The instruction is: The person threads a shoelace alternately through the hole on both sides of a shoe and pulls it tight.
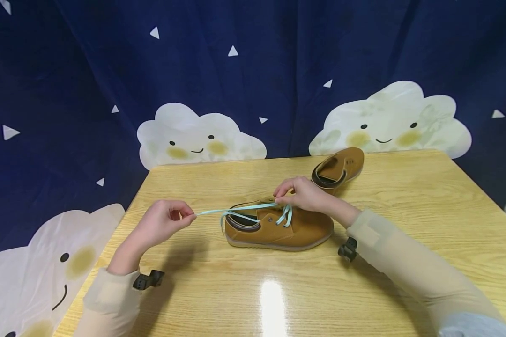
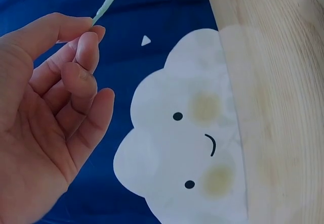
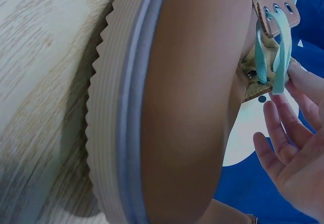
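A brown shoe [image 1: 308, 229] lies on the table with its toe to the right, a light-blue lace [image 1: 236, 208] threaded through some of its eyelets. My left hand [image 1: 164, 222] pinches one end of that lace between thumb and forefinger, left of the shoe; the left wrist view shows the lace [image 2: 109, 4] rising from the fingertips. My right hand [image 1: 303, 194] is at the shoe's far eyelet flap, thumb and forefinger on the flap and lace. In the right wrist view, the lace [image 3: 282, 52] crosses between both flaps. Another lace end hangs loose over the shoe's heel.
A second brown shoe [image 1: 354, 164], with no lace visible in it, lies behind my right hand near the table's back edge. Behind the wooden table [image 1: 219, 290] hangs a dark blue curtain [image 1: 270, 70] with white clouds and triangles.
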A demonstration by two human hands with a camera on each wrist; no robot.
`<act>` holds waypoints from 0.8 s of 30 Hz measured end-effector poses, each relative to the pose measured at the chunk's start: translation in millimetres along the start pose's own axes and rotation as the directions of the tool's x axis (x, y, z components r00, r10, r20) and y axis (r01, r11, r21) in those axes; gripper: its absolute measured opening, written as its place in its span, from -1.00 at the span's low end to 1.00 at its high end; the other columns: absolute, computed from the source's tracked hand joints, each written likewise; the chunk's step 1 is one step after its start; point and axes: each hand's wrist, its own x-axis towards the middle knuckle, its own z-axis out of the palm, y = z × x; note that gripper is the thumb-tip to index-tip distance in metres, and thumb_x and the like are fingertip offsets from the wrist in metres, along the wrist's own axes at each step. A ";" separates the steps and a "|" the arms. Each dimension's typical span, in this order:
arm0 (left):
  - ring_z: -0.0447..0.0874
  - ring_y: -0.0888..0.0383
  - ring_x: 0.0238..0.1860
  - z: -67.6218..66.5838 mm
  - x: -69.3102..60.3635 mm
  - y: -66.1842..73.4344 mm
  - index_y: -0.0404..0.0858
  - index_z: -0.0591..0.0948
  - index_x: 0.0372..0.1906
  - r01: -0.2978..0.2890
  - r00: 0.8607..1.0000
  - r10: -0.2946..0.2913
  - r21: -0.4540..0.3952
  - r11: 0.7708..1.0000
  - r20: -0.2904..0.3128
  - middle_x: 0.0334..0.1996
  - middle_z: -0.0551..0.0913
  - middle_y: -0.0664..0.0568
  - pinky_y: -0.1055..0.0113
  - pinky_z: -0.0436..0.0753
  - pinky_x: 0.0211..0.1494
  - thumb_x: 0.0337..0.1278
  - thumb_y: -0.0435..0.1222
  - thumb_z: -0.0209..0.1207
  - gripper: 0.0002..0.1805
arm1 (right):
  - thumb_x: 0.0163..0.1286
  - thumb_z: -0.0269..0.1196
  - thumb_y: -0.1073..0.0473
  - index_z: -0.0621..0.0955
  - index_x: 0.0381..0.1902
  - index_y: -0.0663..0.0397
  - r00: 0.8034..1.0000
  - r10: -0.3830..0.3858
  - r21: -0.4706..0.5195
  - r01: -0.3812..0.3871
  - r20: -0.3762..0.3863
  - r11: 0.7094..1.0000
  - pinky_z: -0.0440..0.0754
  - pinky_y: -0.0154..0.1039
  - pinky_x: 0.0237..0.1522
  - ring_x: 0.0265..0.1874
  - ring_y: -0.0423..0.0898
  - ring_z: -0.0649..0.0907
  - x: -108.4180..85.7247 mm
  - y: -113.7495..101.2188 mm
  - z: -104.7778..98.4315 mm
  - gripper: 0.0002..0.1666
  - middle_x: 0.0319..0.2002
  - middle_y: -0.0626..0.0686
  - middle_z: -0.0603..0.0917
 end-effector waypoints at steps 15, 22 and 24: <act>0.39 0.26 -0.62 -10.9 -14.3 -11.4 -0.13 0.71 -0.48 -0.014 0.996 0.011 -0.044 0.999 -0.085 -0.64 0.52 0.24 0.40 0.38 -0.54 0.07 -0.41 0.34 -0.87 | 0.22 0.41 0.18 0.75 -0.41 0.04 1.000 -0.023 -0.028 0.023 0.005 0.999 0.56 -0.03 -0.07 -0.16 -0.07 0.66 0.7 1.1 0.4 -0.94 -0.22 -0.05 0.73; 0.40 0.24 -0.60 -9.1 -14.5 -14.2 -0.15 0.72 -0.46 0.016 0.999 -0.018 -0.048 0.999 -0.044 -0.62 0.54 0.21 0.38 0.39 -0.52 0.09 -0.39 0.34 -0.90 | 0.24 0.40 0.20 0.74 -0.43 0.03 1.000 0.001 -0.006 -0.001 0.014 1.000 0.60 -0.20 -0.22 -0.30 -0.16 0.64 0.2 0.7 0.7 -0.94 -0.31 -0.10 0.71; 0.39 0.23 -0.58 -7.1 -12.3 -15.3 -0.15 0.71 -0.45 0.039 0.999 -0.039 -0.035 0.999 0.000 -0.60 0.55 0.20 0.37 0.39 -0.50 0.10 -0.39 0.33 -0.90 | 0.24 0.40 0.22 0.74 -0.42 0.02 1.000 0.010 -0.001 -0.010 0.016 1.000 0.60 -0.23 -0.23 -0.32 -0.17 0.63 -0.2 0.7 0.6 -0.95 -0.33 -0.12 0.70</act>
